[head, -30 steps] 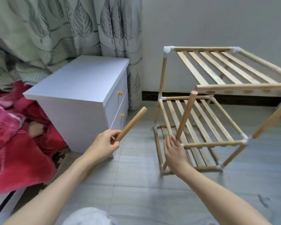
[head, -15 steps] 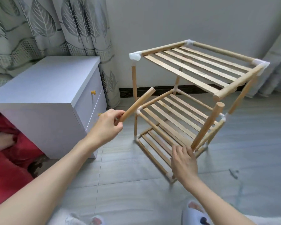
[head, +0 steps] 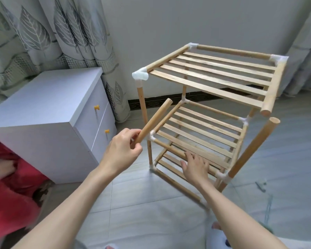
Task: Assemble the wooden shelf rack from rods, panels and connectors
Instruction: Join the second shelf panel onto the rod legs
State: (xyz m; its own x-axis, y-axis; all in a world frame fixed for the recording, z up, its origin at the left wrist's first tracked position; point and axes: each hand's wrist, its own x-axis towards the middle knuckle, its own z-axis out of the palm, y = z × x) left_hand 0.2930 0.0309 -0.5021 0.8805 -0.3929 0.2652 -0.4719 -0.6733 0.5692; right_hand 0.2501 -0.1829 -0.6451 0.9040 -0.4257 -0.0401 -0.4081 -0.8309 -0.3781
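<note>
My left hand [head: 122, 151] grips a loose wooden rod [head: 153, 121] (tilted up); my right hand [head: 196, 168], fingers straight, touches the shelf rack [head: 214, 76].

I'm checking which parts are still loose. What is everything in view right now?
shelf rack: one, pale wood with white connectors, three slatted tiers, on the floor by the wall
leaning rod: one, pale wood, seated in the rack's near right connector, top end free
loose rod: one, pale wood, held
cabinet: one, white with yellow knobs, left
curtain: grey leaf print, behind the cabinet
left hand: grips the loose rod
right hand: open, by the middle tier
</note>
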